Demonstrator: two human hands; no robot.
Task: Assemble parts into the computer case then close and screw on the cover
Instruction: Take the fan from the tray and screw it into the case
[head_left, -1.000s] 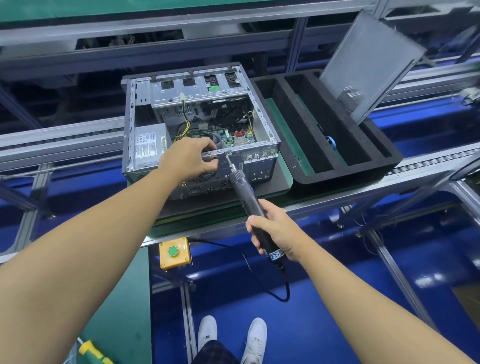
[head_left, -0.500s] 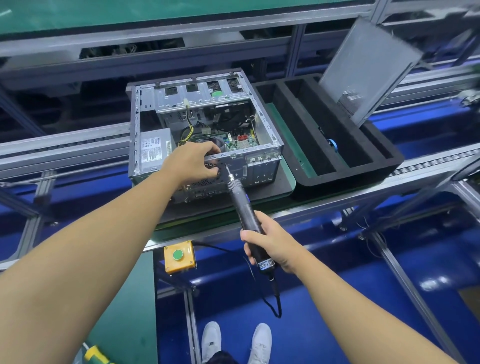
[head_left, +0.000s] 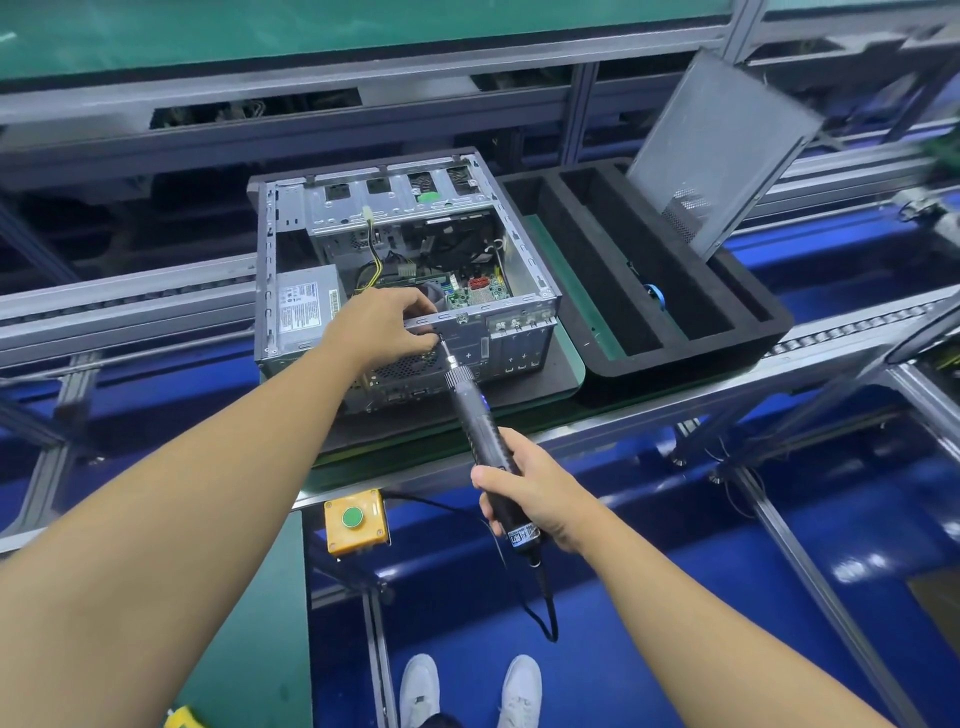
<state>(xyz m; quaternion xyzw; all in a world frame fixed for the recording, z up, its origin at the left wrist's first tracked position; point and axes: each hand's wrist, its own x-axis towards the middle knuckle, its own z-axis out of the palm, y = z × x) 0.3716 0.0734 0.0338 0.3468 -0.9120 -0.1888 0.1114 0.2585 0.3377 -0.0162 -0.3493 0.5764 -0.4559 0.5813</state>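
The computer case (head_left: 415, 244) lies on its side on a black mat (head_left: 553, 382), its open side facing up, with the silver power supply (head_left: 304, 306) in its left part and a green circuit board (head_left: 470, 296) towards its right. The left hand (head_left: 382, 327) grips the case's near top rail, fingers curled over the edge and fingertips drawn together at the rear panel (whether they pinch a screw there I cannot tell). The electric screwdriver (head_left: 480, 431) slants up from below the case, its bit meeting the rear panel right at those fingertips. The right hand (head_left: 535, 499) is wrapped fully round the screwdriver's black handle, in front of the case, and a cable hangs from its lower end. Just right of the case sits a black foam tray (head_left: 753, 332), with the grey cover panel (head_left: 722, 150) leaning upright in its far right corner. Below the case's front left, a yellow box with a green button (head_left: 356, 519) hangs on the frame.
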